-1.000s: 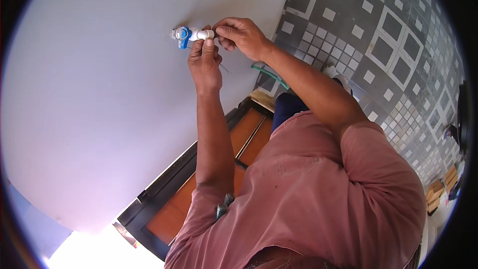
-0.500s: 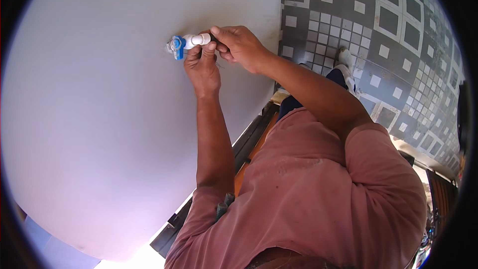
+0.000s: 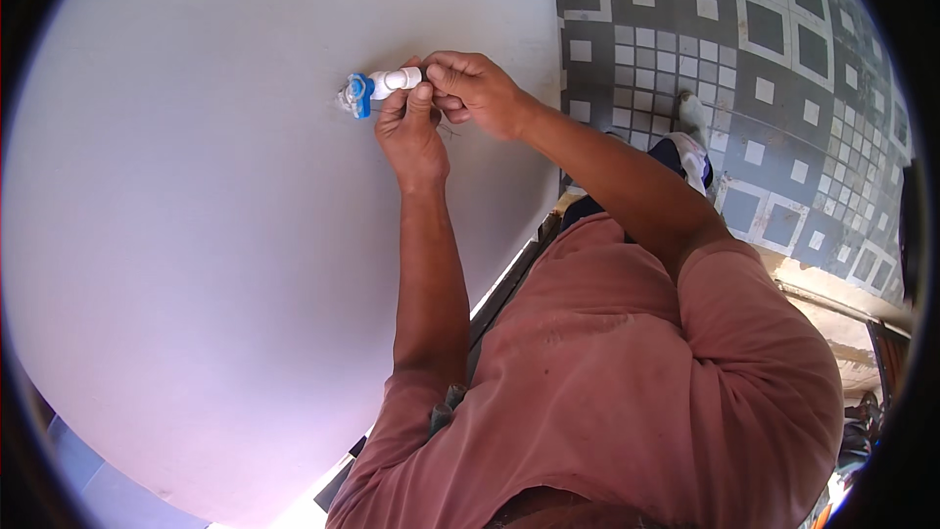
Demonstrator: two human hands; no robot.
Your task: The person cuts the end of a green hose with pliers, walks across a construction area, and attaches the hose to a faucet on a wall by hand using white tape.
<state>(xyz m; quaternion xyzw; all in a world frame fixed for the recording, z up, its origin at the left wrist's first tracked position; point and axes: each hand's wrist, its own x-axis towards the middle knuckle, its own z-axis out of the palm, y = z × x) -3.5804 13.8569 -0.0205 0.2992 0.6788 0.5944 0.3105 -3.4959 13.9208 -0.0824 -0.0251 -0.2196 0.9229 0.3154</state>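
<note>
A white plastic tap (image 3: 396, 79) with a blue handle (image 3: 360, 95) juts out of a pale wall. My left hand (image 3: 415, 142) is closed around its spout from below, thumb near the mouth. At the spout's end, a small dark piece (image 3: 425, 73) is pinched by my right hand (image 3: 485, 96); its exact kind is mostly hidden by the fingers. Both hands touch or nearly touch at the spout tip. White sealing material (image 3: 345, 95) shows where the tap enters the wall.
The smooth pale wall (image 3: 225, 235) fills the left side. Patterned grey and white floor tiles (image 3: 676, 49) lie at the upper right, with a shoe (image 3: 693, 116) on them. Dark items (image 3: 860, 426) stand at the lower right edge.
The view has shifted a little, so tap and hands appear slightly farther right. Both hands keep the same hold at the spout's end.
</note>
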